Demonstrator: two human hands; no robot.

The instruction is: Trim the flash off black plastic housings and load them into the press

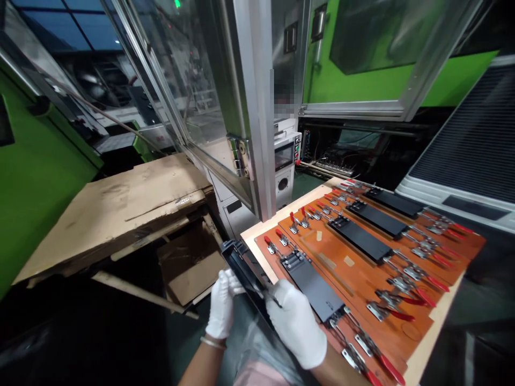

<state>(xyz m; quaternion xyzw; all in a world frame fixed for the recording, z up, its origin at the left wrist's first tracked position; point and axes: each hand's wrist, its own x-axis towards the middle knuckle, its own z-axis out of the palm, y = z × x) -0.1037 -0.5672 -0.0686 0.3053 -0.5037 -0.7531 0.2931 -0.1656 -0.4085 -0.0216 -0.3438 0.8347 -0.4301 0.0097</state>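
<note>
A long black part (245, 273) is held tilted in front of my body, left of the orange fixture board (333, 268). My left hand (222, 305), in a white glove, closes on its left side. On its right side is my right hand (295, 321), also gloved, with fingers bent round the edge; something small and dark shows at those fingertips, too blurred to name. Beside my right hand, a flat black part (316, 287) lies clamped on the board. More black parts (358, 238) sit farther back between red-handled toggle clamps (382, 362).
A cardboard-covered table (120, 198) stands at the left, with an open carton (193, 262) beneath it. A metal-framed clear door (257, 107) hangs ahead, close to the board. Green machines (362, 86) stand behind, and a dark ribbed panel (475, 128) is at the right.
</note>
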